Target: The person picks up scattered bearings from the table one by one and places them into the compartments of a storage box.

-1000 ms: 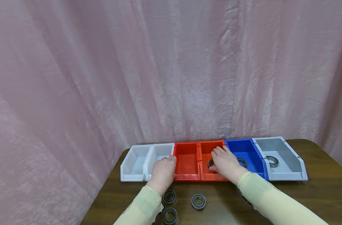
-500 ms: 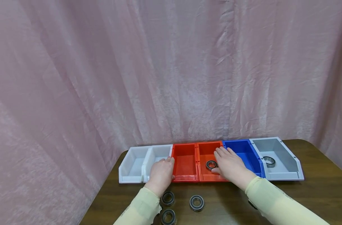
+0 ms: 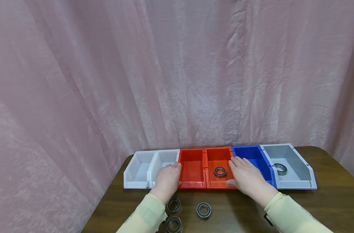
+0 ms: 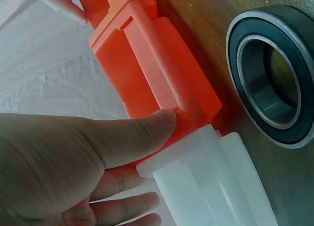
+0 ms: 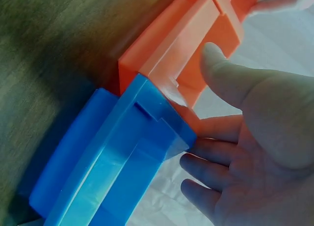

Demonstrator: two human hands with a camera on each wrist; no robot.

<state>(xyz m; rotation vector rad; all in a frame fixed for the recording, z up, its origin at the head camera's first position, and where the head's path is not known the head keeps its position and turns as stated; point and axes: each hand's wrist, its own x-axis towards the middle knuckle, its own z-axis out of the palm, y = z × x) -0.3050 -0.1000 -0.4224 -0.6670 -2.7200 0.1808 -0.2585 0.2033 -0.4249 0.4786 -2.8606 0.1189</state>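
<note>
In the head view, the left hand [image 3: 166, 179] is reaching forward, palm down, and resting where the nearer white bin [image 3: 165, 158] is meeting the red bin [image 3: 191, 165]. The right hand [image 3: 248, 174] is lying over the join of the orange bin [image 3: 218, 156] and the blue bin [image 3: 254, 155], its fingers pointing forward and its thumb angling into the orange bin. Pale yellow sleeves [image 3: 149, 212] are covering both forearms. One bearing [image 3: 215, 172] is lying flat in the orange bin, beside the right thumb, and another is sitting in the grey bin [image 3: 294, 166]. Three more are lying on the surface [image 3: 232, 213]: two near the left sleeve, one between the forearms. The left hand is hiding part of the nearer white bin, the right hand part of the blue bin. A pink curtain [image 3: 194, 71] is hanging behind the row.

In the left wrist view, the hand is spreading: the thumb is pressing on the red rim while the relaxed fingers are extending past the white edge. A bearing is showing close by on the surface.

In the right wrist view, that hand is holding nothing; its fingers are spreading loosely by the blue corner, its thumb standing apart over the orange bin.
</note>
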